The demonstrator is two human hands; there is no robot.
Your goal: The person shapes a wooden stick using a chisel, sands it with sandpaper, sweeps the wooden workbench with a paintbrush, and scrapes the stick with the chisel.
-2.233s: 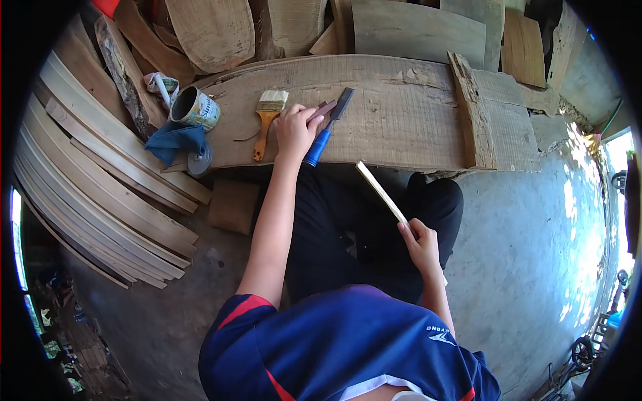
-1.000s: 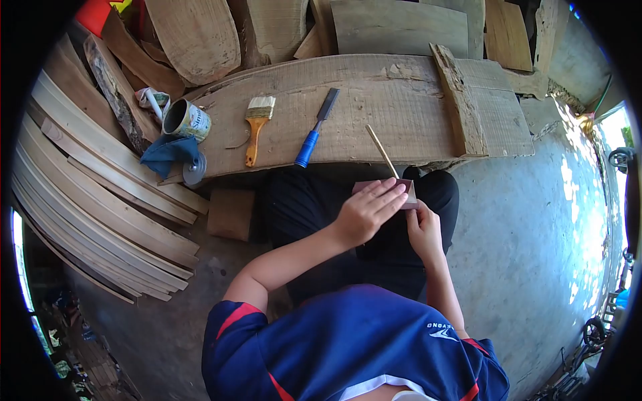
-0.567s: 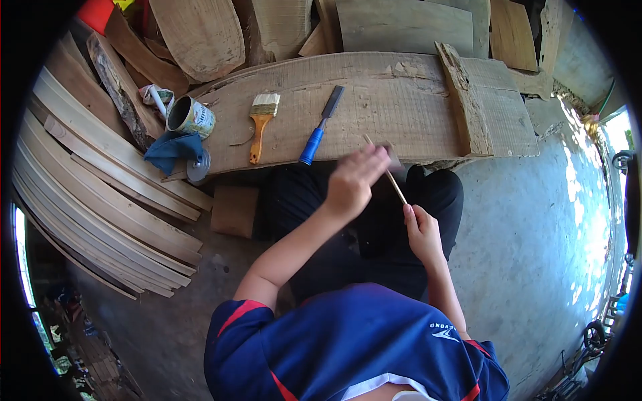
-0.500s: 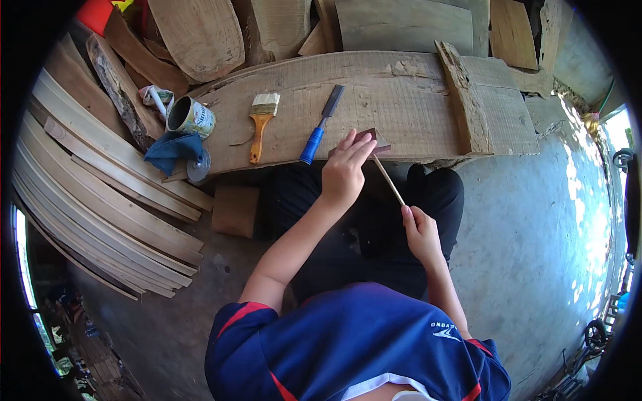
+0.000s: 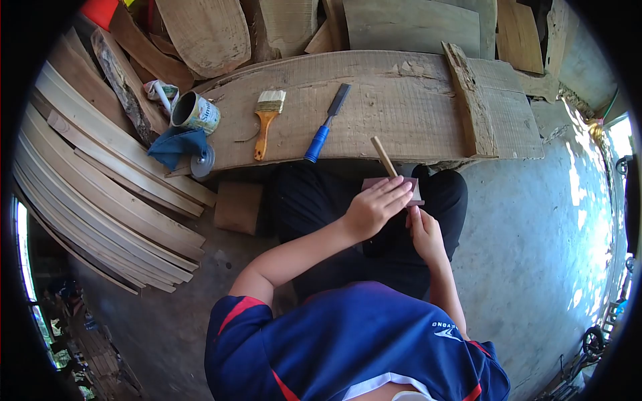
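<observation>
My left hand [image 5: 378, 208] presses a folded piece of reddish-brown sandpaper [image 5: 416, 192] around a thin wooden stick [image 5: 384, 158]. The stick's far end sticks out beyond the paper, towards the bench plank. My right hand [image 5: 426, 235] pinches the near end, close behind the sandpaper, above my lap. On the plank [image 5: 414, 100] ahead lie a blue-handled chisel [image 5: 328, 123] and a flat paintbrush [image 5: 267, 121] with an orange wooden handle. Neither is touched by my hands. The middle of the stick is hidden under the paper and my left fingers.
A tin can [image 5: 196, 112], a dark blue cloth [image 5: 177, 146] and a small clear disc [image 5: 202, 162] sit at the plank's left end. Long wooden strips [image 5: 114, 207] are stacked at left. A rough wood piece [image 5: 469, 100] crosses the plank at right. Boards [image 5: 207, 33] lean behind.
My left hand has slid the sandpaper along the stick, back towards my right hand. The stick's far end is now exposed. My right hand has hardly moved.
</observation>
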